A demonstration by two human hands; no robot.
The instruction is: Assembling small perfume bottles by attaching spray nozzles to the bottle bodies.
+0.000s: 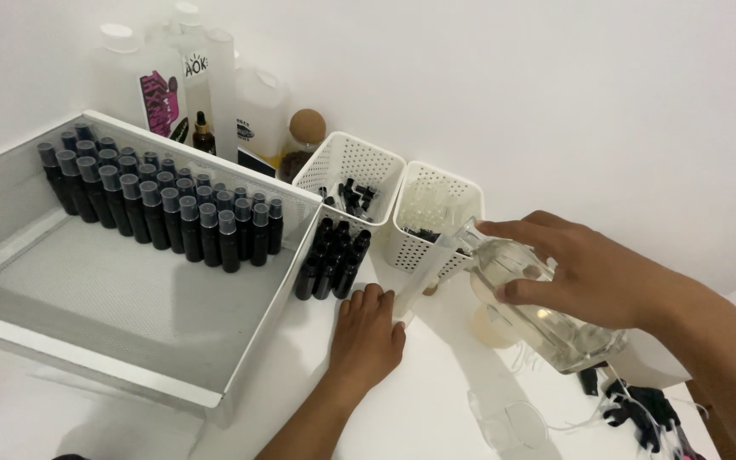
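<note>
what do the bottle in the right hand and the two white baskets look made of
Bottle in the right hand: clear glass by its look, thick and glossy with liquid showing through, though hard plastic is possible. Baskets: matte white plastic, moulded walls dotted with small holes.

A small home workshop for filling spray bottles is suggested: a white tabletop (419, 409) set against a plain white wall, rows of small black spray bottles (163, 200) lined up in a mesh tray (87, 307), large liquid jugs (142, 81) stored behind, and perforated white baskets (346, 166) stocked with parts.
</note>
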